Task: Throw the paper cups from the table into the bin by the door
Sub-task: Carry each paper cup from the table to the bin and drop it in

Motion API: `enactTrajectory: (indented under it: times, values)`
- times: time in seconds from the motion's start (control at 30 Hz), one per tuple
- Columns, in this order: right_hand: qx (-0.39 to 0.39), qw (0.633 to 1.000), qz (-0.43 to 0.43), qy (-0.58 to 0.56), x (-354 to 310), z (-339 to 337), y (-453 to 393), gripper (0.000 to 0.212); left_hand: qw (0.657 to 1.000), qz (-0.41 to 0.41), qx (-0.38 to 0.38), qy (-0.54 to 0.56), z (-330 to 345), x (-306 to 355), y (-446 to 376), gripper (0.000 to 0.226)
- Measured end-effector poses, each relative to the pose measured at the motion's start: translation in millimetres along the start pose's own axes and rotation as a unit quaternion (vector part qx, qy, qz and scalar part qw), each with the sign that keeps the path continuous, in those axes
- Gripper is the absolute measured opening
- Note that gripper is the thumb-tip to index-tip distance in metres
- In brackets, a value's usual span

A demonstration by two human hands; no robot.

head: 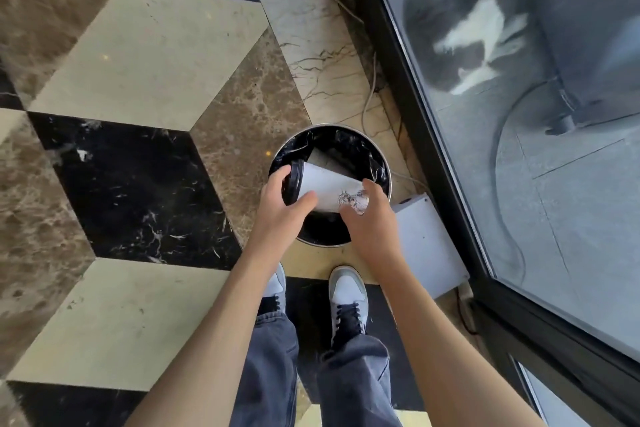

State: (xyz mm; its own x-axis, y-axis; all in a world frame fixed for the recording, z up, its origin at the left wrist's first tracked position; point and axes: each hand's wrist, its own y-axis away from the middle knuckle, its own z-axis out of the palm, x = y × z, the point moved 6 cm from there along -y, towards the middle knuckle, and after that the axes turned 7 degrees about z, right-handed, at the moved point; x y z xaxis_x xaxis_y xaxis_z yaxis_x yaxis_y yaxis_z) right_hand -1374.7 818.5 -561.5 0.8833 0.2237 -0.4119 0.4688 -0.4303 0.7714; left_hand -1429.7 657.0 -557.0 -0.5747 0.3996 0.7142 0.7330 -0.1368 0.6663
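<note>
A white paper cup (329,189) with a black lid and a small drawing lies on its side right over the open mouth of the bin. My left hand (284,206) grips its lid end and my right hand (369,215) holds its base end. The bin (382,163) is round, with a metal rim and a black liner, and stands on the floor by the glass door. Inside it, behind the held cup, a second paper cup (325,159) is partly visible.
A glass door with a dark frame (426,135) runs along the right. A white box (426,239) lies on the floor between bin and door. A thin cable (370,87) trails along the door sill. My shoes (346,298) stand just before the bin on patterned marble.
</note>
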Motion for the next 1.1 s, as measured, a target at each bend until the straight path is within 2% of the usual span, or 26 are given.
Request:
enactTrajectory:
  times: [0.3, 0.57, 0.7, 0.83, 0.93, 1.1]
  values:
    - [0.019, 0.998, -0.059, -0.006, -53.3, -40.2, 37.5, 0.061, 0.998, 0.038, 0.029, 0.032, -30.9, 51.9, 31.2, 0.068]
    - [0.049, 0.978, -0.203, -0.026, -176.8, -117.9, 162.6, 0.062, 0.982, 0.15, 0.095, 0.059, -100.2, 189.5, 135.5, 0.065]
    - [0.042, 0.953, -0.295, -0.054, -241.0, -169.4, 266.1, 0.068, 0.958, 0.231, 0.157, 0.066, -144.1, 277.2, 229.2, 0.068]
    - [-0.014, 0.918, -0.387, -0.083, -295.9, -206.7, 380.8, 0.075, 0.926, 0.299, 0.22, 0.074, -187.8, 340.8, 335.9, 0.066]
    - [-0.058, 0.89, -0.443, -0.091, -327.9, -223.0, 461.8, 0.084, 0.898, 0.333, 0.273, 0.09, -220.7, 366.0, 415.4, 0.067]
    - [-0.102, 0.832, -0.543, -0.054, -365.2, -226.8, 579.8, 0.073, 0.847, 0.339, 0.388, 0.13, -275.2, 372.0, 532.6, 0.063]
